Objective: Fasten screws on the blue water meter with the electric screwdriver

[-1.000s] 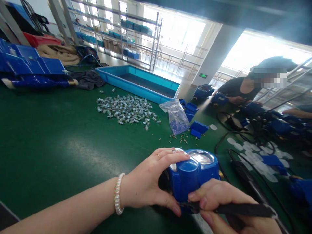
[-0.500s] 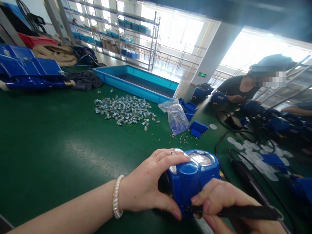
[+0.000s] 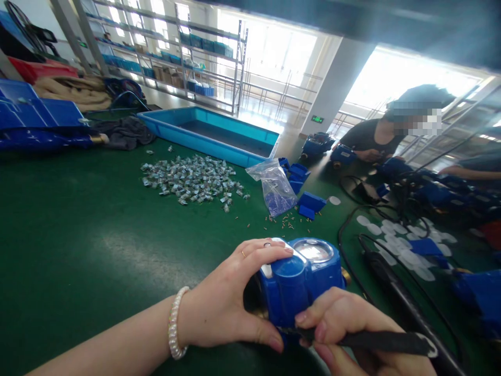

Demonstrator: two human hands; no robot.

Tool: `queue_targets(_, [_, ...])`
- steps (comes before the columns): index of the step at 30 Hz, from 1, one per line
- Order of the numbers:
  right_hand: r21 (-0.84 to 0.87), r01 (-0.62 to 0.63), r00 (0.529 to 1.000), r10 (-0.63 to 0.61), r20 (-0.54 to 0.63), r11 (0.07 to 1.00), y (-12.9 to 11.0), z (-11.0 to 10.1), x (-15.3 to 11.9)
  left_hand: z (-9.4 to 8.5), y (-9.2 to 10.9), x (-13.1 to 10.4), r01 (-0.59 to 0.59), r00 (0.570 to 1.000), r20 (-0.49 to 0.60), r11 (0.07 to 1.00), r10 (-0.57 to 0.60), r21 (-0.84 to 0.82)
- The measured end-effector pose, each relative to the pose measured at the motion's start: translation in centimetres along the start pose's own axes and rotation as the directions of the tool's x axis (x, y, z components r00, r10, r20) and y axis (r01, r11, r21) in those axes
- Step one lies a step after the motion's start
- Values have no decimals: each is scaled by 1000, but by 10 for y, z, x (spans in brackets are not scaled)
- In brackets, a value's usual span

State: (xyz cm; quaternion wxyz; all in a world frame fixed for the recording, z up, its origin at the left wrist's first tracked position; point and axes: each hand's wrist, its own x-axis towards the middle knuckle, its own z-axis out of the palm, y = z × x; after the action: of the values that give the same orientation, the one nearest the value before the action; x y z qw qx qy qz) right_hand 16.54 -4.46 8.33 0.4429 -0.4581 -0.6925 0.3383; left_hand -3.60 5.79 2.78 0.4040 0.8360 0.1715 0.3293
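Observation:
A blue water meter with a round glass dial on top stands on the green table near its front edge. My left hand grips the meter's left side, fingers over its top and thumb low on its front. My right hand holds a thin black tool like a pen, its tip touching the meter's lower front. A pearl bracelet circles my left wrist.
A heap of small silvery parts, a clear plastic bag, loose screws and blue caps lie further back. A long teal tray stands behind them. White discs, black cables and more blue meters lie right, where another person sits.
The camera has swung slightly right, so everything sits a little further left in view. Both hands keep the same hold on the meter and the tool.

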Motion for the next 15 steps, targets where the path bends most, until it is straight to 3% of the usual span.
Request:
queue_targets(2, [141,-99,994,104,-28,985,4,0,-5,0,1,-3,-56,998,-37,996,59,76])
queue_targets(5, [438,-228,962,270,-34,870,13,0,-13,-1,4,-6,-216,969,-73,953,236,214])
queue_targets(8, [620,-223,951,306,-29,752,18,-1,-19,-5,8,-7,-331,939,19,890,342,313])
queue_targets(11, [661,-176,942,320,-103,729,17,-10,-18,-9,9,-5,-383,924,148,855,353,349])
queue_targets(15, [566,-125,920,309,-243,815,10,-34,-4,-10,9,-4,-322,945,153,897,288,302])
